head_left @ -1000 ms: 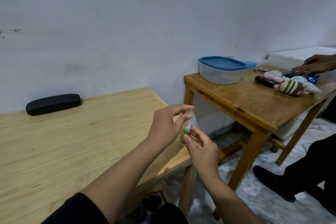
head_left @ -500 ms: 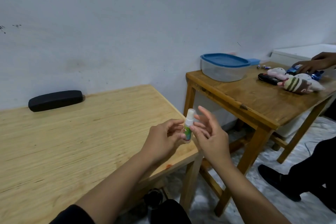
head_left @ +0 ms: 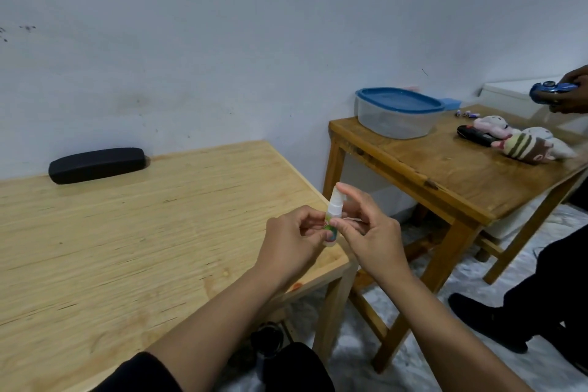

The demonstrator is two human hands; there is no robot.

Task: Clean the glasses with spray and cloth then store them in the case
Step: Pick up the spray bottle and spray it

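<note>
A small white spray bottle (head_left: 429,213) with a green label stands upright between my two hands over the right corner of the light wooden table (head_left: 127,248). My left hand (head_left: 292,239) pinches its lower body. My right hand (head_left: 369,229) holds it too, thumb on the label and index finger curled over the nozzle top. The black glasses case (head_left: 97,165) lies shut at the table's back edge by the wall. No glasses or cloth show in the head view.
A darker wooden table (head_left: 445,175) stands to the right with a blue-lidded plastic container (head_left: 397,111), plush toys (head_left: 525,145) and a black remote. Another person's hand (head_left: 572,95) holds a blue toy car at the far right; their dark leg and shoe are below.
The bottle came down from a raised, tilted hold and now stands upright at the table corner. My right index finger went over the nozzle. The other person lifted the blue toy car.
</note>
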